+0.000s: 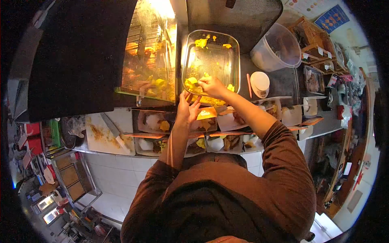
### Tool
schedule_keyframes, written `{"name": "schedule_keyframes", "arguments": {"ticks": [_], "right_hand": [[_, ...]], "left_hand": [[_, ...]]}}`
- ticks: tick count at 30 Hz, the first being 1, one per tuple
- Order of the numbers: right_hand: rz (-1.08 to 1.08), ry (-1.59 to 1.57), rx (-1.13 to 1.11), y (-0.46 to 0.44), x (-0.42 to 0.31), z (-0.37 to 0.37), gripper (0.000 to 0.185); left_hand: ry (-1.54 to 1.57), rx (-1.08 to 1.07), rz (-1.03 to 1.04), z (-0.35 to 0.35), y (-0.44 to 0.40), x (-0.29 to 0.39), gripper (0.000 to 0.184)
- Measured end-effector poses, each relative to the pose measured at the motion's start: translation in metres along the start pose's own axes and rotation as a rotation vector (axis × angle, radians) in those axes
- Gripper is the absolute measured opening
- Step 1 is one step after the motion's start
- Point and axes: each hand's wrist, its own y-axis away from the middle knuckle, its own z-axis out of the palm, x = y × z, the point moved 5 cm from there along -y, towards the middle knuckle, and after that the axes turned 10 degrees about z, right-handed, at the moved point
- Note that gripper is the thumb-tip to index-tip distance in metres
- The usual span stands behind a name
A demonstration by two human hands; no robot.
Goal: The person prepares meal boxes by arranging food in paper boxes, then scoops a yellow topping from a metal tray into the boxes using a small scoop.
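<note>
A wire mesh basket [236, 65] lies on the counter under warm light, with yellow food pieces [201, 43] and crumbs scattered in it. Over its near left corner, my right hand [214, 87] is closed in a pinch on a yellow food piece [190, 82]. My left hand [187, 110] is just below, at the basket's near edge, fingers apart and palm partly turned up. Whether it touches the rim, I cannot tell. Several open takeaway boxes [225, 121] stand in two rows beneath my hands, some showing white rice and yellow pieces.
To the left, a lit glass-fronted cabinet [150, 60] holds food on racks. A knife [111, 127] lies on a stained cutting board [95, 139]. Right of the basket are a small white round container [259, 84] and a large clear plastic tub [277, 48].
</note>
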Motion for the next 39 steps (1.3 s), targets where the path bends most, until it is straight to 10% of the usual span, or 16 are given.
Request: {"name": "schedule_keyframes", "arguments": {"ticks": [3,10,18,23,28,30,32,39], "right_hand": [[0.562,-0.734,-0.298,0.001,0.034,0.003,0.022],[0.636,-1.076,-0.452,0.014,0.063,0.011,0.015],[0.546,-1.355,-0.089,0.118,0.015,-0.106,0.015],[0.664,-1.375,0.24,0.268,0.066,-0.218,0.014],[0.877,-0.904,0.492,0.399,0.164,-0.308,0.019],[0.94,-0.736,0.518,0.414,0.224,-0.326,0.021],[1.029,0.319,0.476,0.41,0.267,-0.347,0.02],[0.849,0.993,-0.086,0.361,0.302,-0.306,0.018]], "left_hand": [[-0.014,-0.054,0.002,0.003,0.001,0.003,0.055],[0.057,0.058,-0.09,-0.008,-0.008,-0.001,0.055],[0.101,0.211,-0.196,-0.016,-0.009,-0.004,0.037],[-0.221,0.131,-0.043,0.002,-0.006,-0.001,0.06],[-1.265,-0.349,0.181,0.013,-0.012,-0.001,0.041],[-2.263,-0.521,0.546,0.033,0.008,0.005,0.032],[-2.237,-0.554,0.731,0.027,0.008,0.009,0.024],[-2.215,-0.686,0.73,0.032,0.008,0.012,0.018]]}}
